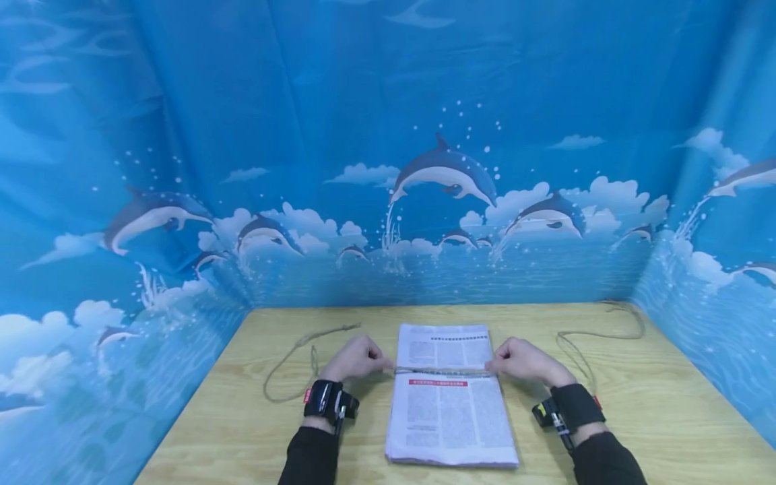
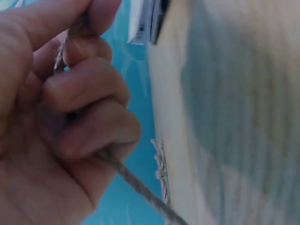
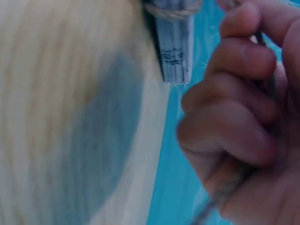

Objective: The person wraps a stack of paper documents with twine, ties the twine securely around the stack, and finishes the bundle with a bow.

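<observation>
A stack of folded newspapers (image 1: 451,424) lies on the wooden table, with a twine rope (image 1: 439,371) running across its upper half. At the stack's left edge my left hand (image 1: 358,358) grips the rope, fingers curled, and the tail (image 2: 140,187) comes out below the little finger. My right hand (image 1: 526,358) holds the rope at the right edge in the same way, thumb and forefinger pinching it. In the right wrist view the rope (image 3: 173,11) passes round the side of the newspaper stack (image 3: 173,51).
One loose rope end (image 1: 285,360) curls over the table (image 1: 212,431) on the left. The other end (image 1: 600,335) trails to the table's far right corner. A blue dolphin-print curtain (image 1: 364,135) closes off the back and both sides.
</observation>
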{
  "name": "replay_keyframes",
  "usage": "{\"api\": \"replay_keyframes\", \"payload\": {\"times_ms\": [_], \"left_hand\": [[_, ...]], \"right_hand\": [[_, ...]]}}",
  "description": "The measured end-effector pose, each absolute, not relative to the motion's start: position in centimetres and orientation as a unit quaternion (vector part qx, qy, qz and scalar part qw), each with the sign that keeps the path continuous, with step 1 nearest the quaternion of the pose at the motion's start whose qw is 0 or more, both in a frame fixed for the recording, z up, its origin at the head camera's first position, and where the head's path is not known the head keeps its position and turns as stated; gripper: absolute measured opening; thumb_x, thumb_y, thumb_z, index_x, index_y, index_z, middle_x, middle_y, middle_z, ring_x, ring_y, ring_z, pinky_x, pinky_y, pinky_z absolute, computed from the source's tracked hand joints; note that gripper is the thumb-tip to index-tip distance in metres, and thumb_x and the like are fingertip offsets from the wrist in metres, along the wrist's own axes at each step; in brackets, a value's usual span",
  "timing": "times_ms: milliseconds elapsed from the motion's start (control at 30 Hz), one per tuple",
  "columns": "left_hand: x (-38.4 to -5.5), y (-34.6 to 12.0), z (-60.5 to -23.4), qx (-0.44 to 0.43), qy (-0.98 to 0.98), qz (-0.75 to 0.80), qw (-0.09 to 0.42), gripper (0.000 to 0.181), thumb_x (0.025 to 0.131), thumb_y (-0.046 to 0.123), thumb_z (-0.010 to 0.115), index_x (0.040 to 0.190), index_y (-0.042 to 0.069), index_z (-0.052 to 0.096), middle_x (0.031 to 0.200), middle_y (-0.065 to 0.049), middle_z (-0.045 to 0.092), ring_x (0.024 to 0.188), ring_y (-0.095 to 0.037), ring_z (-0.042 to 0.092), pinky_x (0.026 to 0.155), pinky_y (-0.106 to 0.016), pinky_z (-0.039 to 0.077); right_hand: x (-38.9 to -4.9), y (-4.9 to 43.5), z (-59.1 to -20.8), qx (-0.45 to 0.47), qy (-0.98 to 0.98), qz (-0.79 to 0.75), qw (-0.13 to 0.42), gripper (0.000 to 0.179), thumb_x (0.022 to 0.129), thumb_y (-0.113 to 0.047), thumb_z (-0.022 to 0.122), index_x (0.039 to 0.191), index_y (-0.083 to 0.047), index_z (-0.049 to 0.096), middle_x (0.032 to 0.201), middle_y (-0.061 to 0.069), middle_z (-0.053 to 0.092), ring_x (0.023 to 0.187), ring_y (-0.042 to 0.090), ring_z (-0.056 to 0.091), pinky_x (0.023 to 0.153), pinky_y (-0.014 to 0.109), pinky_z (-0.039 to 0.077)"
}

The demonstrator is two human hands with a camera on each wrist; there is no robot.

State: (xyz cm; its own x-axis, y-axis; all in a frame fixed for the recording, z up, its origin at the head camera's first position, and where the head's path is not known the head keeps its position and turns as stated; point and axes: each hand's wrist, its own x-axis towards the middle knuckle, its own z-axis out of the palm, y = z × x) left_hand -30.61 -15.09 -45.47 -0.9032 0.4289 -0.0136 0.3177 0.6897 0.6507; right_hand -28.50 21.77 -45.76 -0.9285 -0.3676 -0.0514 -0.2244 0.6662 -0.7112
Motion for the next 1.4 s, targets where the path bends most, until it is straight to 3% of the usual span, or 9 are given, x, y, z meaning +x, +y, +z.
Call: {"api": "replay_keyframes", "payload": {"times_ms": [267, 433, 633, 833, 1000, 1167, 1300, 1400], "left_hand": [[-30.7, -15.0, -46.2, 0.202, 0.911, 0.343, 0.107, 0.021, 0.086, 0.024, 0.074, 0.071, 0.010, 0.075, 0.058, -0.002, 0.060, 0.045, -0.007, 0.037, 0.043, -0.022, 0.030], [-30.7, -15.2, -46.1, 0.207, 0.915, 0.330, 0.109, 0.023, 0.089, 0.024, 0.072, 0.072, 0.009, 0.074, 0.054, 0.004, 0.053, 0.045, -0.007, 0.038, 0.043, -0.023, 0.032], [-30.5, -15.6, -46.1, 0.195, 0.922, 0.319, 0.104, 0.028, 0.090, 0.024, 0.070, 0.068, 0.008, 0.071, 0.051, 0.009, 0.045, 0.045, -0.008, 0.040, 0.043, -0.024, 0.035], [-29.6, -15.0, -45.2, 0.180, 0.920, 0.330, 0.107, 0.036, 0.093, 0.034, 0.066, 0.070, 0.005, 0.063, 0.055, 0.007, 0.045, 0.049, -0.010, 0.040, 0.046, -0.025, 0.035], [-28.5, -13.1, -44.2, 0.222, 0.907, 0.323, 0.156, 0.027, 0.090, 0.029, 0.069, 0.075, 0.007, 0.070, 0.058, 0.001, 0.054, 0.048, -0.007, 0.039, 0.045, -0.022, 0.032], [-27.4, -10.8, -44.2, 0.267, 0.904, 0.287, 0.167, 0.016, 0.089, 0.021, 0.070, 0.076, 0.012, 0.074, 0.063, 0.002, 0.062, 0.048, -0.005, 0.041, 0.047, -0.019, 0.034], [-26.2, -9.4, -44.3, 0.286, 0.905, 0.253, 0.186, 0.029, 0.094, 0.021, 0.064, 0.066, 0.015, 0.059, 0.059, 0.008, 0.048, 0.049, -0.005, 0.041, 0.049, -0.019, 0.035], [-25.3, -8.6, -44.4, 0.300, 0.911, 0.217, 0.182, 0.035, 0.096, 0.019, 0.060, 0.063, 0.017, 0.047, 0.058, 0.009, 0.040, 0.049, -0.004, 0.040, 0.048, -0.019, 0.035]], "right_hand": [[-28.8, 22.2, -46.4, -0.168, 0.926, -0.333, 0.060, 0.040, 0.085, -0.034, 0.074, 0.059, -0.009, 0.057, 0.051, -0.011, 0.035, 0.047, 0.006, 0.030, 0.045, 0.019, 0.025], [-28.7, 22.7, -46.5, -0.180, 0.923, -0.334, 0.066, 0.043, 0.087, -0.033, 0.073, 0.061, -0.002, 0.059, 0.051, -0.012, 0.033, 0.046, 0.005, 0.029, 0.045, 0.019, 0.024], [-28.7, 22.8, -46.5, -0.173, 0.930, -0.319, 0.065, 0.039, 0.089, -0.029, 0.071, 0.060, -0.009, 0.055, 0.052, -0.010, 0.034, 0.046, 0.006, 0.032, 0.045, 0.020, 0.026], [-28.8, 21.8, -46.3, -0.136, 0.926, -0.347, 0.058, 0.032, 0.101, -0.028, 0.054, 0.076, -0.008, 0.056, 0.062, -0.002, 0.047, 0.051, 0.011, 0.039, 0.048, 0.025, 0.033], [-29.9, 20.6, -46.0, -0.133, 0.911, -0.388, 0.037, 0.024, 0.103, -0.020, 0.050, 0.090, -0.005, 0.063, 0.065, 0.006, 0.056, 0.051, 0.012, 0.044, 0.049, 0.025, 0.036], [-31.6, 20.0, -45.7, -0.209, 0.919, -0.334, 0.022, 0.016, 0.097, -0.014, 0.060, 0.100, -0.004, 0.072, 0.083, 0.004, 0.068, 0.072, 0.012, 0.060, 0.065, 0.028, 0.048], [-32.8, 20.2, -45.4, -0.267, 0.912, -0.307, 0.051, 0.012, 0.093, -0.010, 0.065, 0.099, -0.005, 0.075, 0.094, 0.003, 0.072, 0.082, 0.010, 0.062, 0.073, 0.029, 0.051], [-33.6, 20.5, -45.2, -0.303, 0.894, -0.316, 0.094, 0.014, 0.094, -0.009, 0.064, 0.100, -0.005, 0.075, 0.094, 0.004, 0.072, 0.074, 0.007, 0.058, 0.070, 0.026, 0.049]]}}
